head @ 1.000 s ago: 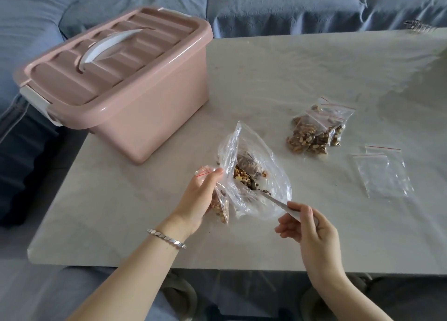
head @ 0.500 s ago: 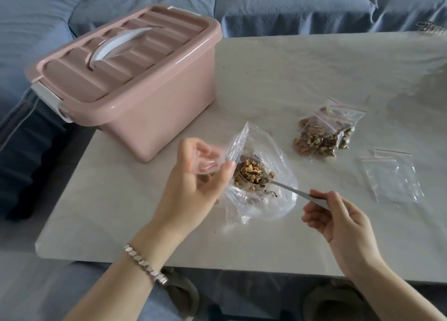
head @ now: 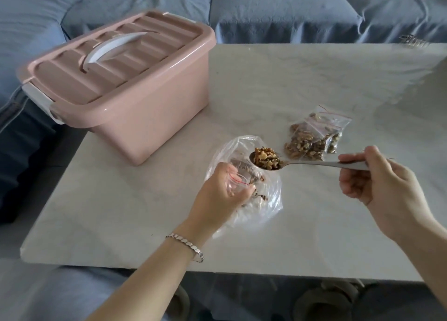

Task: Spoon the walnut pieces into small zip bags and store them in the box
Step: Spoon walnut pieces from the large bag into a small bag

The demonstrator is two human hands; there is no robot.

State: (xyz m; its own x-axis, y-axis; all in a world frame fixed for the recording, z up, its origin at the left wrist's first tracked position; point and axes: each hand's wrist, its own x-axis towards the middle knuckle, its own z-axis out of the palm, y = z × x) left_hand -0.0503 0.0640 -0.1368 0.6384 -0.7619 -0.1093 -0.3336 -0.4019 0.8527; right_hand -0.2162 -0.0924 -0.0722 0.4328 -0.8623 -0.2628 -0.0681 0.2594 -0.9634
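walnut pieces are sitting heaped in a spoon, lifted clear of the table. nearest, the left hand, a bracelet at its wrist, is pinching a small zip bag near its red-lined mouth, fingers curled round the plastic. it seems to be holding the mouth up so the spoon has somewhere to tip. how wide that mouth is gaping i cannot tell, since the film is clear and a little blurred. under and around this hand the big bag is lying slack on the table with only crumbs showing, so the supply is probably running low. to the right, the right hand is gripping the spoon's handle, thumb on top, and carrying it level, likely to stop the heap sliding off. the bowl is hovering over the big bag's far rim, just beyond the zip bag, so any spill should be falling onto plastic. past the spoon, filled bags are lying in an overlapping pile, set aside and waiting to be stored. farther left, the box is sitting on the table's corner with its lid on, so it is going to need opening first. a sofa is running behind.
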